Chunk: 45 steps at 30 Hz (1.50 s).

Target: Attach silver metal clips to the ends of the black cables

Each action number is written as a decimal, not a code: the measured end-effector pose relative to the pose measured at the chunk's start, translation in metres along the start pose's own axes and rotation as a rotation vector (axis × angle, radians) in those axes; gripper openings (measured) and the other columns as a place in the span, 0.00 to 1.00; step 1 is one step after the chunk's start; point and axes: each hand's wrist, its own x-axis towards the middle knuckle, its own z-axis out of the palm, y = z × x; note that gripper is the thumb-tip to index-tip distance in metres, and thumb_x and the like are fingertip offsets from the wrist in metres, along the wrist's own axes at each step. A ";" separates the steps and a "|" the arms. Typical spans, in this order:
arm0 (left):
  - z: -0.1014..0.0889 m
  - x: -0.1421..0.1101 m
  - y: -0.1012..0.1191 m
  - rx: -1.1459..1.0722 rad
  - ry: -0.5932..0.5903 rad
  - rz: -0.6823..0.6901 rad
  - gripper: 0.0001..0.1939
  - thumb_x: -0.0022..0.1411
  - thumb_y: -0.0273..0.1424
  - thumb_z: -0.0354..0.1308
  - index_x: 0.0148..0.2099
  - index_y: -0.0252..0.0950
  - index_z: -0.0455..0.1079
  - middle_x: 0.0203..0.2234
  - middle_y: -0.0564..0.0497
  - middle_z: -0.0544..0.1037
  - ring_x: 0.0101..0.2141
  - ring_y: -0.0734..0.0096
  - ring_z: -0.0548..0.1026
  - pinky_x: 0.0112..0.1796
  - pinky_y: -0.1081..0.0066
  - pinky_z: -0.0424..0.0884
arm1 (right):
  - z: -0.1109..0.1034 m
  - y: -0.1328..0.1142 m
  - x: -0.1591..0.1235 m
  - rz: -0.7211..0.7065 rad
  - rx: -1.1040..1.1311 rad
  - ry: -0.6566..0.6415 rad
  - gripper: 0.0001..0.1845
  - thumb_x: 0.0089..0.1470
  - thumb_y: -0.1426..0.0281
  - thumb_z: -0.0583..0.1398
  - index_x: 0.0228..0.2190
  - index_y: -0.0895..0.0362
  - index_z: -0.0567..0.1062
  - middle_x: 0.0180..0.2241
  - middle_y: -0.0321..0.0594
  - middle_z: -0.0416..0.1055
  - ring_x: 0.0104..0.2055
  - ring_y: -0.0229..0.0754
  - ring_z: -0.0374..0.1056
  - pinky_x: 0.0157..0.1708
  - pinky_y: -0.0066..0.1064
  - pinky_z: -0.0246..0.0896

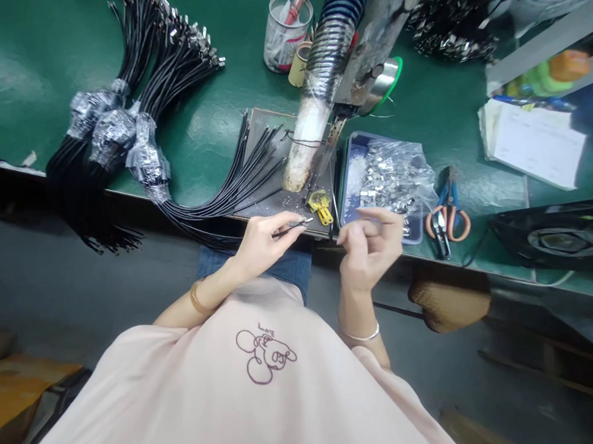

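My left hand is closed in a pinch on a thin black cable. The cable's bare metal end sticks out to the right past my fingertips. Just left of it, a fan of black cables lies over the table edge and a dark board. My right hand is raised in front of a blue tray, its fingers curled inward and slightly blurred. Whatever they may pinch cannot be made out. Inside the tray sits a clear bag of small metal connectors.
A soldering iron and white-ended duct hose hang over the board near a yellow clip-like piece. Orange-handled pliers lie right of the tray. Wrapped cable bundles, a solder spool and a black fan surround the workspace.
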 end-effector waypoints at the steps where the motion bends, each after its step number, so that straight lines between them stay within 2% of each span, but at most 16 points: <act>1: 0.001 0.000 -0.001 -0.020 0.022 -0.016 0.07 0.60 0.31 0.61 0.36 0.32 0.77 0.19 0.57 0.68 0.20 0.81 0.59 0.24 0.78 0.60 | -0.001 0.000 0.000 0.020 0.032 0.036 0.10 0.66 0.62 0.56 0.47 0.51 0.70 0.22 0.27 0.70 0.16 0.32 0.61 0.19 0.26 0.57; 3: 0.002 0.003 -0.003 -0.069 0.050 -0.082 0.08 0.59 0.31 0.61 0.34 0.31 0.78 0.19 0.55 0.71 0.21 0.80 0.61 0.24 0.79 0.61 | -0.002 0.002 -0.001 0.045 0.018 0.036 0.11 0.66 0.63 0.56 0.49 0.50 0.68 0.29 0.31 0.77 0.17 0.32 0.66 0.19 0.26 0.63; 5: 0.003 0.006 -0.005 -0.126 0.052 -0.165 0.08 0.56 0.32 0.62 0.33 0.31 0.78 0.20 0.54 0.73 0.21 0.79 0.63 0.24 0.78 0.63 | -0.001 0.003 -0.002 0.030 -0.057 -0.021 0.08 0.65 0.65 0.57 0.45 0.52 0.71 0.34 0.35 0.79 0.22 0.35 0.74 0.25 0.29 0.71; 8: 0.002 0.012 -0.008 -0.216 0.024 -0.242 0.09 0.54 0.33 0.63 0.31 0.31 0.78 0.21 0.53 0.75 0.22 0.78 0.67 0.25 0.78 0.66 | 0.004 0.006 -0.003 -0.136 -0.166 -0.126 0.01 0.61 0.70 0.62 0.36 0.53 0.75 0.35 0.38 0.81 0.35 0.41 0.80 0.36 0.33 0.77; 11: 0.000 0.016 -0.010 -0.269 0.003 -0.268 0.09 0.52 0.33 0.64 0.31 0.30 0.78 0.23 0.51 0.78 0.24 0.77 0.70 0.28 0.76 0.69 | 0.009 0.007 -0.003 -0.259 -0.207 -0.170 0.03 0.59 0.73 0.63 0.32 0.53 0.76 0.35 0.40 0.81 0.40 0.43 0.80 0.39 0.35 0.77; 13: 0.000 0.016 -0.010 -0.275 -0.009 -0.279 0.09 0.52 0.33 0.65 0.31 0.30 0.78 0.24 0.50 0.79 0.24 0.76 0.72 0.29 0.75 0.70 | 0.009 0.006 -0.003 -0.200 -0.170 -0.168 0.03 0.60 0.72 0.62 0.32 0.53 0.75 0.36 0.40 0.81 0.37 0.42 0.80 0.36 0.35 0.77; 15: -0.001 0.015 -0.009 -0.272 -0.030 -0.279 0.09 0.53 0.34 0.66 0.31 0.31 0.78 0.24 0.49 0.80 0.25 0.75 0.72 0.29 0.75 0.70 | 0.004 0.006 -0.002 -0.078 -0.091 -0.130 0.03 0.61 0.70 0.61 0.34 0.53 0.73 0.35 0.38 0.80 0.28 0.38 0.77 0.28 0.30 0.74; 17: -0.001 0.015 -0.008 -0.275 -0.048 -0.272 0.09 0.53 0.34 0.66 0.30 0.32 0.78 0.24 0.49 0.81 0.25 0.74 0.73 0.30 0.74 0.71 | -0.002 0.006 0.000 -0.009 -0.033 -0.009 0.05 0.63 0.66 0.60 0.34 0.53 0.70 0.29 0.33 0.77 0.19 0.33 0.71 0.19 0.25 0.65; 19: -0.002 0.015 -0.007 -0.292 -0.064 -0.275 0.08 0.52 0.33 0.66 0.29 0.32 0.78 0.24 0.50 0.81 0.26 0.74 0.74 0.30 0.74 0.71 | -0.008 0.007 0.002 -0.032 -0.035 0.131 0.09 0.62 0.62 0.61 0.33 0.53 0.68 0.23 0.28 0.71 0.16 0.32 0.66 0.16 0.24 0.58; 21: -0.002 0.016 -0.008 -0.313 -0.069 -0.290 0.08 0.52 0.33 0.66 0.29 0.32 0.78 0.24 0.50 0.81 0.26 0.74 0.75 0.31 0.74 0.72 | -0.012 0.010 0.004 -0.073 -0.067 0.195 0.11 0.62 0.61 0.61 0.32 0.53 0.68 0.21 0.28 0.68 0.16 0.32 0.65 0.16 0.25 0.56; 23: -0.002 0.018 -0.009 -0.334 -0.067 -0.311 0.07 0.52 0.32 0.67 0.29 0.32 0.78 0.24 0.50 0.80 0.26 0.74 0.75 0.31 0.74 0.72 | -0.013 0.012 0.004 -0.087 -0.130 0.162 0.10 0.61 0.62 0.62 0.31 0.53 0.70 0.22 0.29 0.68 0.17 0.32 0.65 0.17 0.26 0.57; 25: -0.002 0.020 -0.010 -0.358 -0.069 -0.328 0.07 0.51 0.32 0.67 0.29 0.32 0.78 0.24 0.50 0.80 0.26 0.75 0.74 0.31 0.74 0.71 | -0.009 0.013 0.002 -0.105 -0.202 0.072 0.08 0.61 0.65 0.62 0.31 0.53 0.72 0.23 0.30 0.70 0.19 0.33 0.67 0.20 0.27 0.61; 28: -0.002 0.023 -0.013 -0.381 -0.071 -0.349 0.08 0.50 0.32 0.67 0.29 0.32 0.77 0.23 0.51 0.79 0.24 0.76 0.72 0.29 0.75 0.70 | 0.001 0.013 -0.001 -0.154 -0.227 -0.091 0.06 0.60 0.69 0.62 0.30 0.53 0.74 0.28 0.36 0.77 0.29 0.39 0.74 0.30 0.32 0.70; 30: -0.002 0.025 -0.014 -0.376 -0.058 -0.359 0.09 0.50 0.33 0.68 0.29 0.31 0.77 0.21 0.52 0.78 0.23 0.77 0.71 0.28 0.75 0.68 | 0.009 0.013 -0.002 -0.177 -0.200 -0.146 0.05 0.60 0.70 0.62 0.30 0.53 0.74 0.33 0.39 0.80 0.36 0.42 0.78 0.36 0.35 0.74; 35: 0.001 0.030 -0.016 -0.353 -0.018 -0.335 0.10 0.50 0.34 0.69 0.29 0.32 0.77 0.22 0.52 0.78 0.24 0.77 0.72 0.29 0.75 0.71 | 0.020 0.016 -0.001 -0.188 -0.184 -0.140 0.06 0.60 0.72 0.61 0.29 0.53 0.74 0.35 0.39 0.81 0.38 0.42 0.78 0.40 0.38 0.74; 45: 0.000 0.033 -0.010 -0.320 -0.024 -0.305 0.10 0.51 0.35 0.68 0.28 0.32 0.75 0.21 0.54 0.75 0.24 0.78 0.70 0.28 0.75 0.69 | 0.021 0.016 0.004 -0.239 -0.192 -0.139 0.06 0.59 0.74 0.62 0.31 0.52 0.75 0.35 0.39 0.81 0.38 0.43 0.78 0.41 0.38 0.74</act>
